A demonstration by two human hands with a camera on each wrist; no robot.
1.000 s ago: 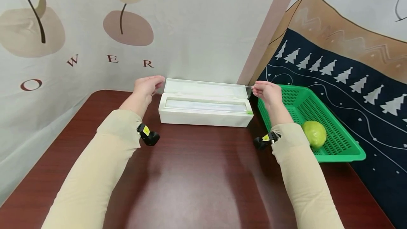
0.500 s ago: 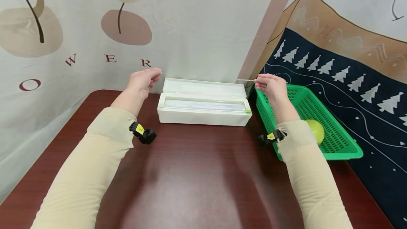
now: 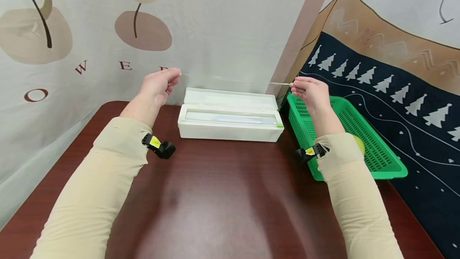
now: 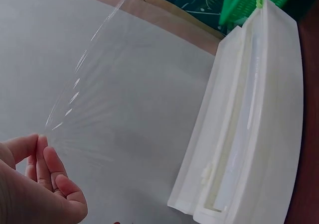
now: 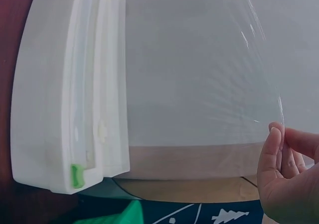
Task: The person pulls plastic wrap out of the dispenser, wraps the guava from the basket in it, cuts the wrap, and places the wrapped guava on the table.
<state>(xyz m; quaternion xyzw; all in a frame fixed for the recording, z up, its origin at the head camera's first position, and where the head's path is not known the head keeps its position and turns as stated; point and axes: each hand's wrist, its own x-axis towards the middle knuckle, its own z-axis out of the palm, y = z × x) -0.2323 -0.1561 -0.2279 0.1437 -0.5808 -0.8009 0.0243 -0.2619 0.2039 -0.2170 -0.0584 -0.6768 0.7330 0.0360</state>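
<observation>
Left to right

A long white rectangular box [image 3: 230,133] sits on the reddish-brown wood-grain table [image 3: 215,195], near its far edge, its white lid [image 3: 230,98] raised behind it. Behind both hangs a white printed cloth [image 3: 226,23]; a navy tree-patterned cloth [image 3: 413,127] hangs to the right, beyond the green plastic mesh basket [image 3: 366,129]. That basket stands right of the box and holds a round yellow-green fruit [image 3: 360,144], partly behind the beige right sleeve [image 3: 348,171]. The left hand [image 3: 159,86] is above and left of the box, the right hand [image 3: 312,93] right of the lid, thin clear film [image 4: 81,60] between them.
</observation>
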